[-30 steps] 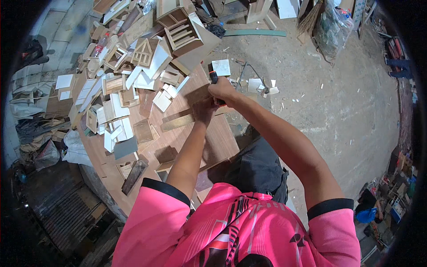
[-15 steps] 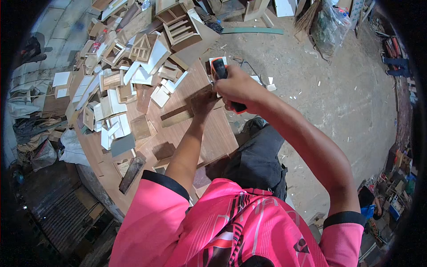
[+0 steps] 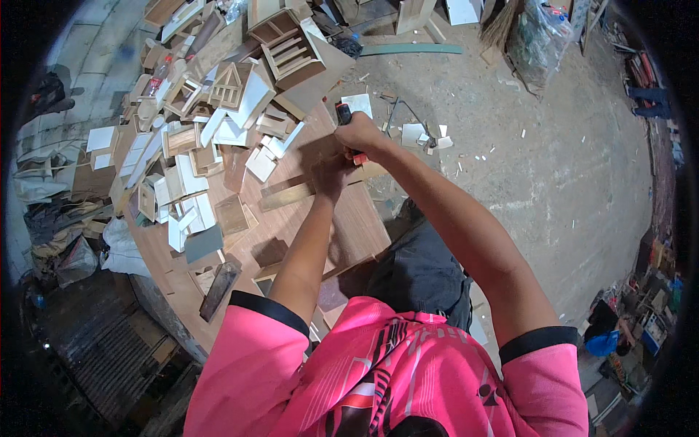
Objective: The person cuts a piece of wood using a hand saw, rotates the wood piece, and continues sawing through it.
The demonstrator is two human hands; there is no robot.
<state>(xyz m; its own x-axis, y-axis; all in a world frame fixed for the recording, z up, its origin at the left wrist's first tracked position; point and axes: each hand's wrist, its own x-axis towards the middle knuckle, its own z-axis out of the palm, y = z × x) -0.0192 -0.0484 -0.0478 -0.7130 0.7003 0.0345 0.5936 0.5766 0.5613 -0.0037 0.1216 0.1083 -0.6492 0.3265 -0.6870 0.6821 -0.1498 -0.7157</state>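
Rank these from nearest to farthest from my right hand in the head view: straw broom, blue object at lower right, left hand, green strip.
From the right hand:
1. Left hand: close by, lower left.
2. Green strip: farther forward, slightly right, on the floor.
3. Straw broom: forward and well right.
4. Blue object: far lower right.

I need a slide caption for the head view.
Right hand grips a black-and-red tool beside the left hand, over a wooden surface.
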